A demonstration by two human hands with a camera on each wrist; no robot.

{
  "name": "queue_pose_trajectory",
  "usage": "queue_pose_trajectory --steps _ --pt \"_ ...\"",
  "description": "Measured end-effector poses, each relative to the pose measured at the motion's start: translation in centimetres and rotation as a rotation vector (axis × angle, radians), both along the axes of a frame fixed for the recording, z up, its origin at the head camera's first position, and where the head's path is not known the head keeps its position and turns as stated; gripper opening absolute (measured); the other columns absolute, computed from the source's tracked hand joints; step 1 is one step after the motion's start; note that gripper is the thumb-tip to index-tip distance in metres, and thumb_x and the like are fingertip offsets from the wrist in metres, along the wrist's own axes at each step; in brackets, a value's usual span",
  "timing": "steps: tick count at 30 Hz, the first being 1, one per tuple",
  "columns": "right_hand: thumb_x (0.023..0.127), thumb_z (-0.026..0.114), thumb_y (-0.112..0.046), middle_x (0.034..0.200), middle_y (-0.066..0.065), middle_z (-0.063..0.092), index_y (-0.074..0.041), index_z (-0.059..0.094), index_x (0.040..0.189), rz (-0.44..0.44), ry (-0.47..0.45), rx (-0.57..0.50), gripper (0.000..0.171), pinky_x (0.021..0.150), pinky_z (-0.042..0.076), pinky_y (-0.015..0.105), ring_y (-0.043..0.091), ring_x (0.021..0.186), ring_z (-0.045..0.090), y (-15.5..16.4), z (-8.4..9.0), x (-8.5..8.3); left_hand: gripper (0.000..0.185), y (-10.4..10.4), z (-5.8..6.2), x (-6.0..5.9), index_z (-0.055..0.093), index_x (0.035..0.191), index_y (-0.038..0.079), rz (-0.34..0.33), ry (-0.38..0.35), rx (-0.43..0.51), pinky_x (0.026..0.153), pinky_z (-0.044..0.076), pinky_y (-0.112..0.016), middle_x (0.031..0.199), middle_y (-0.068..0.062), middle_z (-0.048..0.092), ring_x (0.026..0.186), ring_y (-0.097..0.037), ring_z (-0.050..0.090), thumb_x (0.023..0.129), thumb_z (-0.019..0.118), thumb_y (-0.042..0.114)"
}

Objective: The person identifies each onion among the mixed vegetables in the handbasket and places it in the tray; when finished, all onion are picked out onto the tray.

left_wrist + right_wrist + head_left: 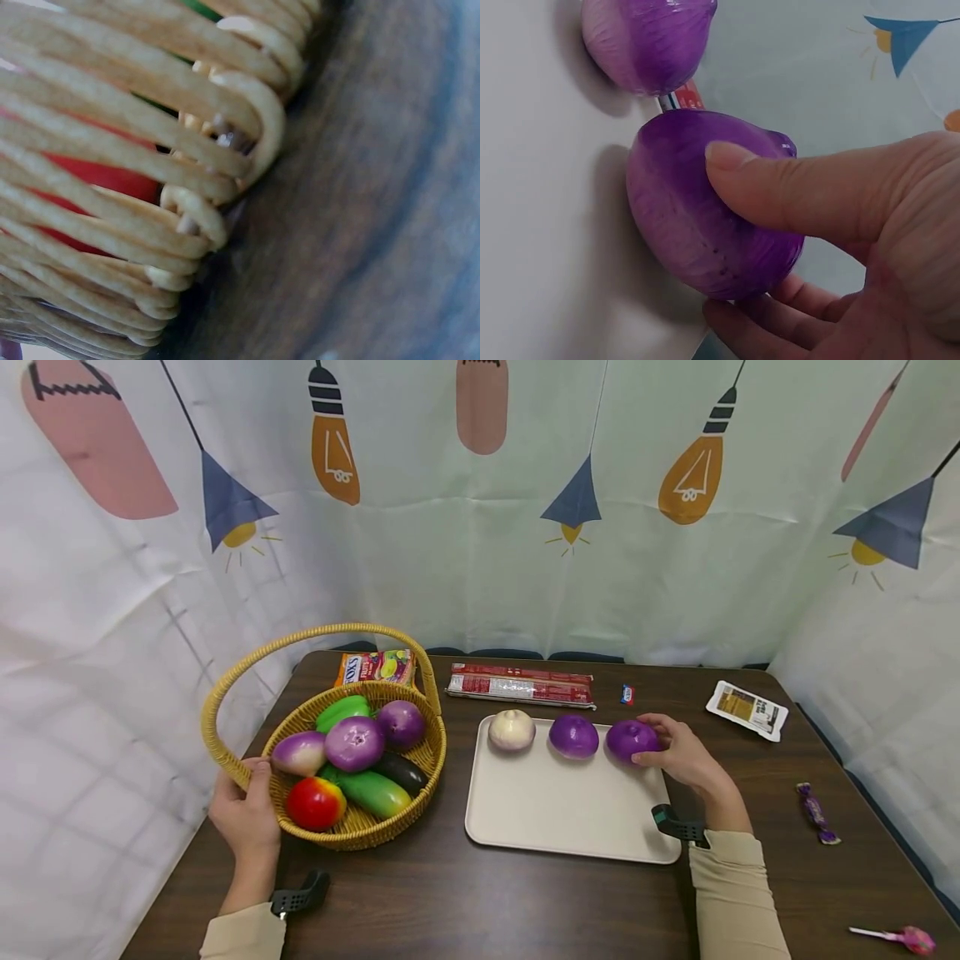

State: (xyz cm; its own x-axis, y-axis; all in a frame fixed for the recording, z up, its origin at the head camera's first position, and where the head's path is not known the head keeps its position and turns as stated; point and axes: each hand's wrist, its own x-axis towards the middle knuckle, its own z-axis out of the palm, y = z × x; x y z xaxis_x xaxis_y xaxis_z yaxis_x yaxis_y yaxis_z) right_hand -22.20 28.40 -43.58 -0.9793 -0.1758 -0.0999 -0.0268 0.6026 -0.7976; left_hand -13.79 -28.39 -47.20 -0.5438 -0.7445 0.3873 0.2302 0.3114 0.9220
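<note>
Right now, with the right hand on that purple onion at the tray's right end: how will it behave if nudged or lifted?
The purple onion is round and squat, so it would probably roll on the flat tray. Its skin looks glossy, so perhaps slippery. The right hand holds it with thumb and fingers alone, so it is likely light.

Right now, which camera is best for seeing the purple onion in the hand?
The right wrist view: the purple onion fills it, thumb pressed on top. The head view shows it small on the tray. The left wrist view misses it.
</note>
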Motion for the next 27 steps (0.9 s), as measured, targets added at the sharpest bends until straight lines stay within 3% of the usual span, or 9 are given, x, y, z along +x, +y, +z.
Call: queue_pose_trajectory --steps 5,9,12,16,19,23,27 --pt "0.084 0.076 -0.012 0.139 0.033 0.043 0.005 0.038 0.142 -0.024 0.009 0.044 0.071 0.097 0.042 0.059 0.051 0.125 0.045 -0.1 0.1 0.1 0.028 0.0 0.0 -0.1 0.063 0.102 -0.014 -0.005 -0.01 0.003 0.071 0.043 -0.019 0.081 0.023 0.063 0.079 -0.003 0.057 0.093 0.062 0.013" --pt "0.087 0.073 -0.021 0.142 0.031 0.042 0.003 0.039 0.143 -0.072 0.06 0.126 0.071 0.098 0.039 0.06 0.049 0.127 0.042 -0.3 1.0 0.5 0.028 0.1 0.1 -0.2 0.063 0.101 -0.014 -0.011 0.002 0.008 0.071 0.043 -0.019 0.081 0.021 0.063 0.078 -0.003 0.057 0.092 0.062 0.013" --pt "0.09 0.07 -0.026 0.144 0.028 0.04 0.001 0.044 0.141 -0.129 0.162 0.155 0.063 0.102 0.032 0.062 0.048 0.131 0.036 -1.8 2.1 0.9 0.028 0.1 0.3 -0.2 0.062 0.1 -0.016 -0.015 0.023 0.012 0.07 0.043 -0.019 0.08 0.017 0.065 0.076 -0.003 0.057 0.092 0.061 0.012" --pt "0.09 0.069 -0.02 0.137 0.022 0.049 -0.003 0.057 0.13 -0.141 0.357 0.074 0.046 0.104 0.033 0.059 0.042 0.129 0.043 -6.8 3.4 1.3 0.028 0.1 0.5 -0.3 0.063 0.098 -0.016 -0.012 0.044 0.02 0.069 0.043 -0.019 0.08 0.011 0.067 0.075 -0.004 0.057 0.092 0.061 0.011" --pt "0.086 0.072 -0.014 0.13 0.013 0.057 -0.007 0.064 0.121 -0.039 0.469 -0.011 0.036 0.101 0.039 0.054 0.033 0.123 0.051 -11.8 3.3 1.9 0.028 -0.1 0.4 -0.4 0.063 0.099 -0.015 -0.008 0.045 0.034 0.07 0.044 -0.019 0.081 0.013 0.067 0.075 -0.004 0.058 0.092 0.062 0.012" --pt "0.085 0.073 -0.013 0.124 0.004 0.061 -0.012 0.068 0.114 0.184 0.536 -0.082 0.029 0.101 0.043 0.045 0.022 0.12 0.055 -18.3 2.3 3.5 0.027 -0.1 0.4 -0.4 0.064 0.1 -0.015 -0.01 0.041 0.061 0.071 0.044 -0.018 0.08 0.018 0.066 0.075 -0.004 0.058 0.091 0.062 0.01" --pt "0.088 0.071 -0.015 0.124 0.003 0.061 -0.014 0.068 0.113 0.369 0.582 -0.111 0.025 0.101 0.043 0.037 0.016 0.118 0.054 -23.5 1.6 5.3 0.027 0.0 0.2 -0.2 0.064 0.099 -0.015 -0.002 0.026 0.037 0.07 0.043 -0.018 0.079 0.019 0.065 0.075 -0.003 0.057 0.091 0.062 0.01"
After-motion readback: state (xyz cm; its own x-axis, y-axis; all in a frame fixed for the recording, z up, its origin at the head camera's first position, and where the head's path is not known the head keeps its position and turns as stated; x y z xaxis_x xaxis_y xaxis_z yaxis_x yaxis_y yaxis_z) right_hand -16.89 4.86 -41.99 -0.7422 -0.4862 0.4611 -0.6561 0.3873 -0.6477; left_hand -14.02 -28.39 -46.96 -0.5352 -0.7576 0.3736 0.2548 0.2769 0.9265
